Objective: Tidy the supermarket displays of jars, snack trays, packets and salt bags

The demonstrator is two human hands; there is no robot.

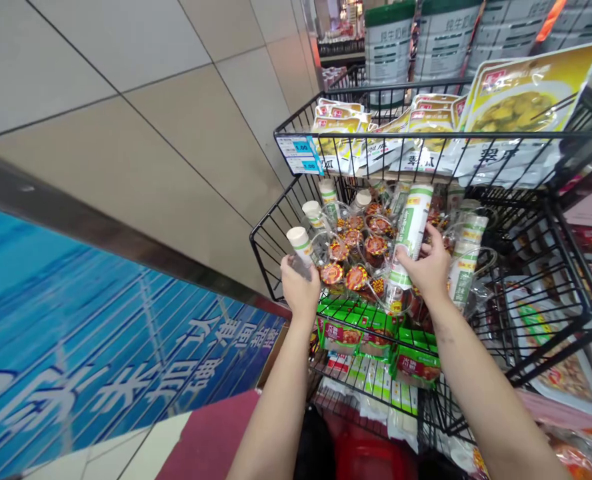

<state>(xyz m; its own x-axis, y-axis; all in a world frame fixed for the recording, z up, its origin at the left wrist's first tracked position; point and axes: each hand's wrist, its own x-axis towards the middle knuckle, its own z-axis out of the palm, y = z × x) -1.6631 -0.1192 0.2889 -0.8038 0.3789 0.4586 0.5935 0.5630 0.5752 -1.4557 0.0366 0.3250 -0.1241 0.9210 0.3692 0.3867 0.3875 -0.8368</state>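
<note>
Jars [357, 277] right of centre
Left hand [301, 287] grips white-capped tube [299, 240]; right hand [430, 267] grips green-banded tube [413, 223].

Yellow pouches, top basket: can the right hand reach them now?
Likely not until freed: the right hand holds a white tube; the wire basket screens the pouches' lower parts, but its top looks open.

At least six tubes [414, 220] and three green packets [418, 365], four canisters [389, 50], two price labels [299, 147]

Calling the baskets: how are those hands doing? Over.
Right hand gripping a green-and-white tube. Left hand around a white-capped tube. Red-and-yellow-lidded containers crowded between.
</note>
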